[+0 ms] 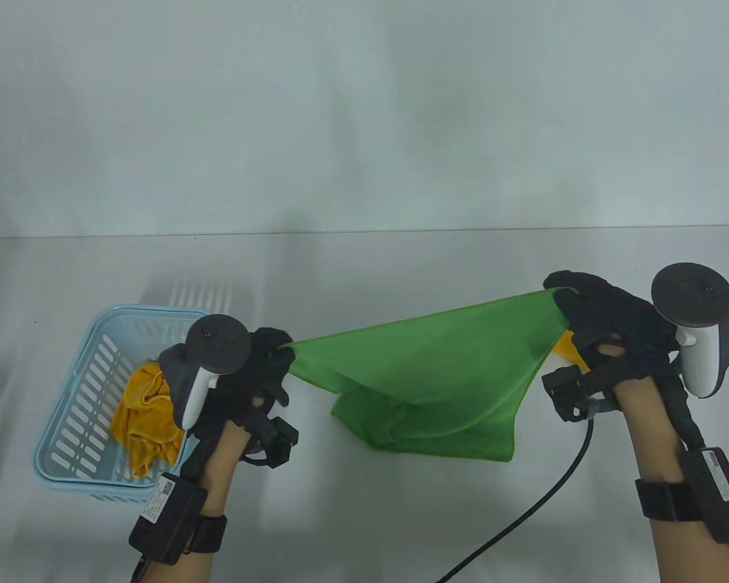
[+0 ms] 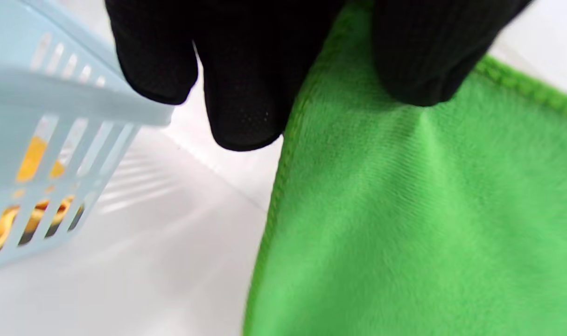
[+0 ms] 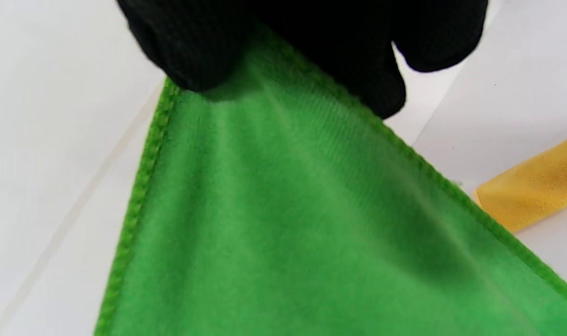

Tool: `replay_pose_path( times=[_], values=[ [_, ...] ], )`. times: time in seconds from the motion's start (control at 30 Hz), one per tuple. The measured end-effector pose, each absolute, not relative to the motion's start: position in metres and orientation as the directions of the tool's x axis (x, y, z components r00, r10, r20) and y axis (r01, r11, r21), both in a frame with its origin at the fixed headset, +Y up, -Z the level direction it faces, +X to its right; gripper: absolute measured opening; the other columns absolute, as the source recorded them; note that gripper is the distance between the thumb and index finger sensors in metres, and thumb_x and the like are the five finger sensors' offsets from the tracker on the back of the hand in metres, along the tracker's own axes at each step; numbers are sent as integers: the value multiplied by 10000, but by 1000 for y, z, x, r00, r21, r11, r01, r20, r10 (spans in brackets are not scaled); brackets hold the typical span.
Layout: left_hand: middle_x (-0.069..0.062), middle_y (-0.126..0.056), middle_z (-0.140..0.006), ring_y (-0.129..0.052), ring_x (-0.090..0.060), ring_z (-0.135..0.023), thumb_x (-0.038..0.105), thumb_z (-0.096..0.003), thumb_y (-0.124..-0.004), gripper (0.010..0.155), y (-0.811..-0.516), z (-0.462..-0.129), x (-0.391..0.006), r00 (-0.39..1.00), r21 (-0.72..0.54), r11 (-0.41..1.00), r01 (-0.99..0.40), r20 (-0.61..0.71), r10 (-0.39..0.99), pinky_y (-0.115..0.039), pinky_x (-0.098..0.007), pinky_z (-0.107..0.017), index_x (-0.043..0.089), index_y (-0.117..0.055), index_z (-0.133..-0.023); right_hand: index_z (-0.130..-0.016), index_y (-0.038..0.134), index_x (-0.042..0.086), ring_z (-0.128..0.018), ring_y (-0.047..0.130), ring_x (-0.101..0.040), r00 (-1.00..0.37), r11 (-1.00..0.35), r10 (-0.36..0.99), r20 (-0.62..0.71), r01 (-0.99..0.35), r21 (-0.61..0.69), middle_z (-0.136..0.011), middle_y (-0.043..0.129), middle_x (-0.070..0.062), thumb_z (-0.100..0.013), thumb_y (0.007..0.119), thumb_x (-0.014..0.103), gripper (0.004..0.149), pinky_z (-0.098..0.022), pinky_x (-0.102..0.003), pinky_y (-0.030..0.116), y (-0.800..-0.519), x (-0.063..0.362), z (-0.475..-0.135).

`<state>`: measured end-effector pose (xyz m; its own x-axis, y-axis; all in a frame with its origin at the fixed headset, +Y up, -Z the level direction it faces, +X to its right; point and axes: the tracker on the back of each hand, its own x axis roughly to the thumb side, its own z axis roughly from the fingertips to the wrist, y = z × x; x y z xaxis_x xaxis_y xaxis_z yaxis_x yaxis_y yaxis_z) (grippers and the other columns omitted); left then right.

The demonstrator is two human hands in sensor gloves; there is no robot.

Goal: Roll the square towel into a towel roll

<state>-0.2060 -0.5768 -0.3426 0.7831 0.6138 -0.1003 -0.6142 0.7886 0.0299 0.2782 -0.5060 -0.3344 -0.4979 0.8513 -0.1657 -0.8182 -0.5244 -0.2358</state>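
**A:** Why's the green towel (image 1: 425, 376) up in the air?

**B:** Looks like it's being stretched flat before rolling. The left hand (image 1: 261, 376) pinches one corner and the right hand (image 1: 607, 334) pinches the other, so the top edge is taut and the rest sags onto the tabletop (image 1: 364, 273).

**A:** And the blue basket (image 1: 67, 437)?

**B:** Holds a yellow cloth (image 1: 143, 419) (probably next in line).
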Motion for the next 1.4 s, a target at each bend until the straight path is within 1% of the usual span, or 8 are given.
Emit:
replay_pose_path(
  times=[0.13,0.3,0.47,0.77,0.9,1.1,1.2,1.4],
  values=[
    [41,-926,-841,-979,-275,-783,448,-389,-828,408,-547,-342,-216,757,18,757,-653,-28,653,-737,-545,-652,308,-871,-770,-748,865,323,-527,1019,-247,-467,-490,872,-148,-836,-248,-582,1011,27,-348,855,346,400,-524,-532,774,-510,291,-328],
    [42,-910,-877,-967,-269,-810,399,-401,-827,411,-516,-336,-219,718,17,719,-695,69,692,-729,-546,-662,314,-862,-801,-744,878,306,-609,996,-289,-458,-469,883,-102,-852,-234,-658,1002,11,-360,844,368,390,-549,-548,748,-503,301,-313],
    [46,-950,-852,-1005,-251,-774,385,-411,-819,408,-491,-321,-225,661,31,664,-747,143,737,-742,-540,-655,332,-871,-811,-754,881,295,-655,964,-306,-448,-447,893,-45,-868,-216,-714,974,-2,-371,831,379,396,-563,-557,730,-488,306,-293],
    [84,-1012,-726,-1061,-201,-654,395,-410,-823,410,-448,-306,-229,627,84,630,-772,267,732,-763,-520,-640,328,-882,-810,-752,879,302,-590,976,-274,-408,-378,911,65,-886,-268,-636,984,12,-368,832,375,393,-550,-542,742,-449,311,-274],
    [94,-1010,-716,-1057,-197,-649,397,-409,-823,407,-445,-332,-230,663,89,660,-746,202,721,-760,-519,-643,338,-888,-806,-751,878,323,-610,967,-270,-441,-419,897,8,-858,-295,-648,976,22,-366,833,375,391,-560,-541,735,-445,306,-300],
    [89,-967,-799,-1017,-211,-734,401,-396,-825,398,-478,-394,-231,734,47,734,-678,-13,679,-743,-524,-656,381,-899,-787,-741,878,367,-663,945,-281,-536,-582,813,-225,-744,-328,-719,950,24,-356,827,405,390,-577,-544,719,-486,290,-376],
    [94,-957,-818,-1008,-209,-752,407,-390,-823,397,-487,-406,-230,751,88,754,-651,-67,657,-744,-520,-658,394,-900,-780,-733,883,375,-675,940,-282,-500,-568,823,-270,-735,-370,-739,940,25,-350,828,415,390,-577,-544,720,-500,282,-401],
    [115,-927,-854,-980,-189,-797,423,-391,-815,396,-438,-403,-234,741,206,722,-661,27,670,-729,-514,-683,428,-886,-780,-734,875,393,-714,915,-280,-392,-407,910,-137,-777,-480,-778,912,36,-348,827,419,390,-593,-541,706,-457,278,-409]
  ],
)
